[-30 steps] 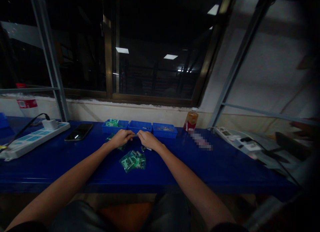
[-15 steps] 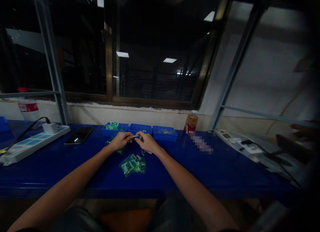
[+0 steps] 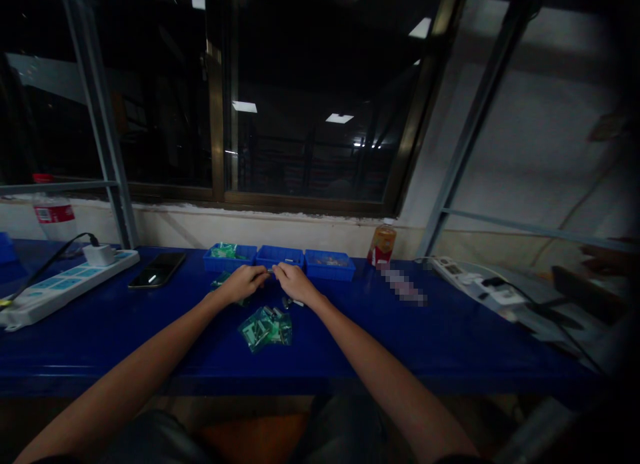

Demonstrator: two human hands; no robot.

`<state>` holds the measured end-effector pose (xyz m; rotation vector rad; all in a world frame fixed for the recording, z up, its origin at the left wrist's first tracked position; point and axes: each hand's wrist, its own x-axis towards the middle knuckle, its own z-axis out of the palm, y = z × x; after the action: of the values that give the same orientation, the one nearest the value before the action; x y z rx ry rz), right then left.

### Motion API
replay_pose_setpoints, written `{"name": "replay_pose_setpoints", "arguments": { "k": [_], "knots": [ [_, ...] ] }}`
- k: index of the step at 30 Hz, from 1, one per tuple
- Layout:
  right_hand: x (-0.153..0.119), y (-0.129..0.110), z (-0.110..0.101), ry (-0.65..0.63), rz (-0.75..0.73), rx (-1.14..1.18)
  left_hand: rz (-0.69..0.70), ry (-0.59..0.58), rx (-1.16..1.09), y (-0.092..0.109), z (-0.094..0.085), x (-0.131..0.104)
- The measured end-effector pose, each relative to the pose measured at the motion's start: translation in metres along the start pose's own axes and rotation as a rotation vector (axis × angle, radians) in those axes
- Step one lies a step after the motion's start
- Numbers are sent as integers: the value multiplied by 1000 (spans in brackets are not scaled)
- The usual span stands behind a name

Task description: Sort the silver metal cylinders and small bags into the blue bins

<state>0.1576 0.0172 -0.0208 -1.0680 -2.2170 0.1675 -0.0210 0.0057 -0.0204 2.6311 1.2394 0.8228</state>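
Both hands meet over the blue table (image 3: pixel 380 331), in front of the small blue bins. My left hand (image 3: pixel 244 284) is closed, its fingertips pinching one end of a small metal rod-like piece (image 3: pixel 271 271). On the other end of that piece, my right hand (image 3: pixel 294 282) pinches with thumb and finger. Most of the piece is hidden by the fingers. Nearer to me lies a pile of small green-tinted plastic bags (image 3: pixel 267 329) with metal parts inside. Loose small metal parts (image 3: pixel 290 303) lie under my right hand. More green bags (image 3: pixel 220 279) are partly covered by my left hand.
At the back stand a left bin with green bags (image 3: pixel 213 261), a middle bin (image 3: pixel 265 252) and a right bin of small parts (image 3: pixel 330 272). A phone (image 3: pixel 157 271) and power strip (image 3: pixel 70 287) lie left; a drink bottle (image 3: pixel 383 244) and another power strip (image 3: pixel 470 284) are right.
My fingertips have closed further over the small metal piece, so less of it shows. Both hands stay in nearly the same place; the bags and bins have not moved.
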Motion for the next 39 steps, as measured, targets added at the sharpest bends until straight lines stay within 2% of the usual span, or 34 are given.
{"name": "replay_pose_setpoints", "arguments": {
  "k": [4, 8, 11, 14, 17, 20, 24, 27, 32, 34, 37, 39],
  "knots": [
    [1, 13, -6, 114, 115, -97, -18, -67, -23, -5, 4, 0],
    [1, 35, -17, 256, 349, -310, -32, -136, -49, -9, 10, 0],
    [0, 50, -22, 267, 464, -392, -19, -140, -30, -6, 11, -1],
    [-1, 58, -21, 243, 486, -430, 83, -97, 37, 3, 12, -3],
    [-1, 60, -18, 227, 473, -436, 237, -116, 94, 15, 16, -4],
    [-1, 59, -16, 222, 457, -406, 296, -174, 112, 24, 20, -5],
    [-1, 55, -17, 209, 427, -358, 262, -160, 112, 21, 19, -3],
    [-2, 50, -19, 151, 370, -337, 220, -168, 98, 13, 15, -2],
    [-3, 31, -20, 109, 245, -329, 182, -190, 50, 7, 14, -1],
    [-3, 21, -16, 76, 152, -292, 133, -151, 78, 5, 14, 0],
    [-4, 6, -5, 3, 11, -238, 13, -23, 112, 0, 10, 2],
    [-4, 0, 2, -43, -12, -226, -47, 68, 76, -4, 5, 3]
  ]
}}
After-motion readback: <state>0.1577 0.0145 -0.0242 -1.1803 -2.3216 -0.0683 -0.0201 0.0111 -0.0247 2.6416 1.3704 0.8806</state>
